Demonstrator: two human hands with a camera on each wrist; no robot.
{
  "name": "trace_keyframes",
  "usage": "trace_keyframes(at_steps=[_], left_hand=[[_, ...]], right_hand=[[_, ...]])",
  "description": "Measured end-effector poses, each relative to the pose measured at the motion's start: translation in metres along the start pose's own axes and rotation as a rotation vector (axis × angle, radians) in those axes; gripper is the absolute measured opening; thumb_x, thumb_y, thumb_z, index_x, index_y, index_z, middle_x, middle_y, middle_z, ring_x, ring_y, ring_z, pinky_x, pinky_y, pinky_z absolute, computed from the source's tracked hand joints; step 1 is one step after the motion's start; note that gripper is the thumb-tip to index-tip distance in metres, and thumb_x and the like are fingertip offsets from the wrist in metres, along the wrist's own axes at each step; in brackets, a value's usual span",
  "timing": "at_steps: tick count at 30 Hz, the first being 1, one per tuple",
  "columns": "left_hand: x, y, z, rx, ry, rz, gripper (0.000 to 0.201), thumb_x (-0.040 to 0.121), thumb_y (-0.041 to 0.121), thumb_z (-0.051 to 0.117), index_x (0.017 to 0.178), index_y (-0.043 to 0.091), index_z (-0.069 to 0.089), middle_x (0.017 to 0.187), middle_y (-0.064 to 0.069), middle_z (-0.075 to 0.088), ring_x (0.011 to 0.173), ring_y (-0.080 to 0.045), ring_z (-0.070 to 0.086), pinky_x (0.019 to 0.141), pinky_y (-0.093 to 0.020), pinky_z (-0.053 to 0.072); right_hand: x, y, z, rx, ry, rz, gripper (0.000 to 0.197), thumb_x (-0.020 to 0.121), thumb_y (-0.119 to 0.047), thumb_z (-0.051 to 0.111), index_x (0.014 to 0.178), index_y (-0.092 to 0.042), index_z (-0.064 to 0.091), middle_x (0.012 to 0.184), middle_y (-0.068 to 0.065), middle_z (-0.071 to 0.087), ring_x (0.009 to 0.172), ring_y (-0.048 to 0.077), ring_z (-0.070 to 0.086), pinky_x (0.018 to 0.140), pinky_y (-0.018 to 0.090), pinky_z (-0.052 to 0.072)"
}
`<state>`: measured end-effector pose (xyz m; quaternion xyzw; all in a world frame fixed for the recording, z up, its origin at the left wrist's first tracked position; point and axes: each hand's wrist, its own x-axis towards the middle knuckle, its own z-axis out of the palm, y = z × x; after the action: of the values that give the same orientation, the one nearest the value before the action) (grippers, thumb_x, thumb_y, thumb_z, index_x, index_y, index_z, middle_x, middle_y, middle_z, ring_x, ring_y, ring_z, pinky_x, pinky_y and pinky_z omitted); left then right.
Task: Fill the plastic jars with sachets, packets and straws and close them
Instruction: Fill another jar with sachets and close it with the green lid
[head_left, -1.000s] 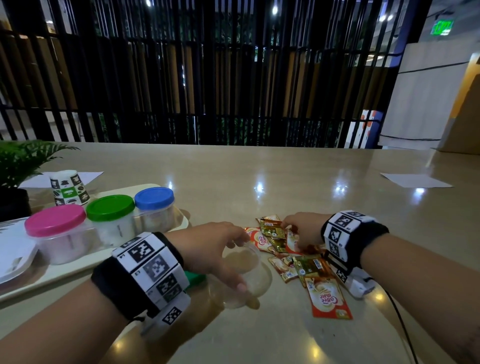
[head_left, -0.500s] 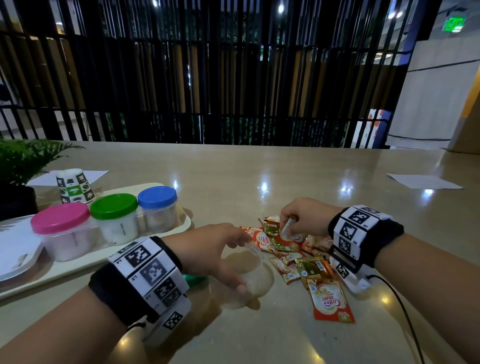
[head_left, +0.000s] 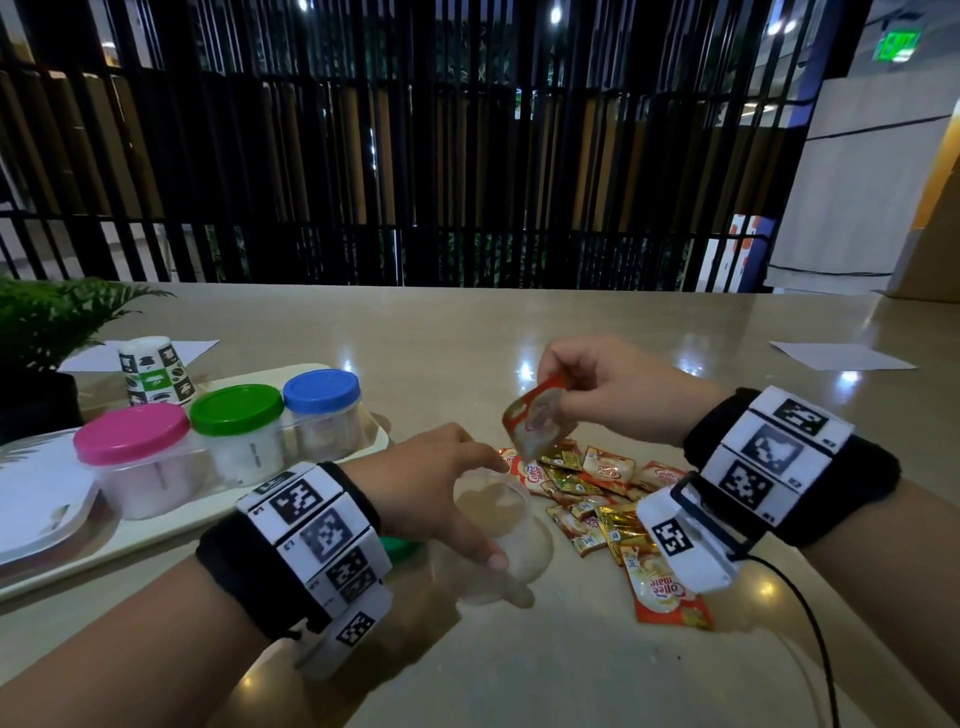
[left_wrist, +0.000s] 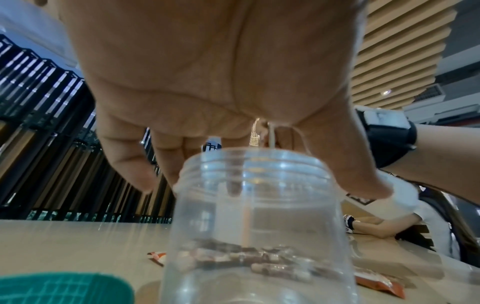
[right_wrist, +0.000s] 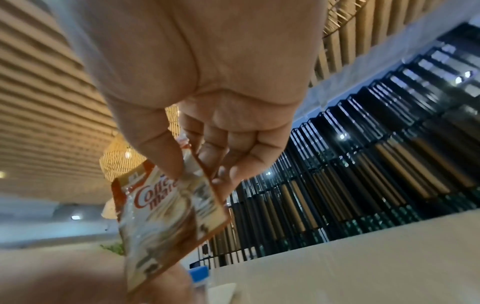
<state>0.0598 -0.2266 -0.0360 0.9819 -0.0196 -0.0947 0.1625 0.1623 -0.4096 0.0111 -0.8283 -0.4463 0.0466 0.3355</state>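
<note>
On the counter, at the left: a tray bearing three lidded jars in a row, a paper cup behind them, a plant farther left. Near the middle: an open jar under the left hand, a loose lid just beside it. Right of that jar: a heap of sachets. Above the heap: one sachet in the grip of the right hand. Far right: a sheet of paper.

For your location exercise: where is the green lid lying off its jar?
Head view: the green lid lies on the table, behind the left hand, beside the open jar.
</note>
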Motion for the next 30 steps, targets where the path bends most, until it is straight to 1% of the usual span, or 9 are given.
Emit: trace_keyframes(at_steps=[3,6,9,15,18,21,23,25,30], left_hand=[[-0.001,-0.004,0.002,0.024,0.023,0.023,0.107,0.047,0.076,0.075,0.141,0.042,0.037,0.128,0.01,0.04,0.121,-0.012,0.04,0.106,-0.037,0.04],[-0.004,-0.007,-0.002,-0.038,0.05,0.031,0.097,0.054,0.061,0.084,0.136,0.039,0.038,0.126,0.011,0.044,0.118,-0.01,0.045,0.105,-0.03,0.04],[-0.008,-0.01,-0.008,-0.029,0.04,0.037,0.104,0.061,0.052,0.085,0.146,0.033,0.029,0.13,0.013,0.043,0.117,-0.006,0.045,0.101,-0.023,0.038],[-0.014,-0.006,-0.01,0.02,0.063,0.046,0.07,0.066,0.045,0.084,0.125,0.031,0.049,0.115,0.019,0.047,0.107,-0.002,0.046,0.088,-0.019,0.038],[-0.014,-0.006,-0.01,0.103,0.035,0.061,0.049,0.069,0.05,0.08,0.111,0.03,0.063,0.123,0.015,0.048,0.114,-0.007,0.046,0.099,-0.028,0.04],[-0.015,-0.007,-0.009,0.117,-0.025,0.054,0.034,0.076,0.05,0.074,0.103,0.029,0.07,0.132,0.021,0.04,0.124,-0.005,0.039,0.101,-0.028,0.035],[-0.015,-0.008,-0.008,0.071,-0.048,0.037,0.042,0.079,0.048,0.073,0.114,0.026,0.067,0.127,0.028,0.043,0.128,-0.005,0.038,0.102,-0.028,0.033],[-0.014,-0.01,-0.007,0.058,-0.063,0.034,0.046,0.08,0.047,0.071,0.119,0.024,0.064,0.137,0.025,0.041,0.131,-0.006,0.037,0.102,-0.026,0.031],[-0.017,-0.009,-0.007,0.102,-0.075,0.069,0.022,0.084,0.048,0.068,0.094,0.029,0.071,0.149,0.019,0.027,0.133,-0.007,0.032,0.104,-0.028,0.03]], right_hand=[[-0.006,-0.015,0.009,0.072,-0.051,-0.032,0.012,0.082,0.001,0.067,0.08,-0.009,0.061,0.087,0.015,0.07,0.075,0.02,0.065,0.071,0.034,0.055],[-0.006,-0.016,0.022,0.0,-0.112,-0.049,0.012,0.079,-0.004,0.072,0.077,-0.01,0.062,0.077,0.002,0.067,0.065,0.005,0.058,0.061,0.021,0.049],[-0.007,-0.015,0.036,-0.109,-0.144,-0.04,0.015,0.078,-0.009,0.074,0.077,-0.016,0.061,0.074,-0.008,0.061,0.065,0.004,0.054,0.062,0.021,0.048],[-0.013,-0.02,0.06,-0.329,-0.336,-0.052,0.011,0.084,-0.019,0.066,0.091,-0.027,0.07,0.078,-0.015,0.06,0.076,0.006,0.056,0.073,0.028,0.05],[-0.013,-0.023,0.061,-0.378,-0.387,-0.04,0.019,0.091,-0.022,0.058,0.103,-0.024,0.072,0.07,-0.018,0.055,0.066,0.001,0.052,0.063,0.019,0.042],[-0.014,-0.026,0.062,-0.429,-0.477,-0.02,0.024,0.097,-0.025,0.049,0.109,-0.024,0.07,0.067,-0.019,0.052,0.061,-0.003,0.05,0.055,0.013,0.035],[-0.014,-0.026,0.064,-0.424,-0.541,-0.007,0.027,0.099,-0.025,0.044,0.113,-0.023,0.068,0.08,-0.012,0.06,0.071,0.002,0.051,0.064,0.02,0.039],[-0.014,-0.024,0.064,-0.397,-0.567,0.002,0.029,0.1,-0.025,0.042,0.114,-0.02,0.067,0.095,-0.004,0.064,0.082,0.01,0.053,0.075,0.029,0.043],[-0.015,-0.016,0.062,-0.324,-0.565,0.04,0.025,0.1,-0.026,0.043,0.111,-0.021,0.065,0.096,-0.009,0.059,0.089,0.009,0.054,0.082,0.029,0.043]])
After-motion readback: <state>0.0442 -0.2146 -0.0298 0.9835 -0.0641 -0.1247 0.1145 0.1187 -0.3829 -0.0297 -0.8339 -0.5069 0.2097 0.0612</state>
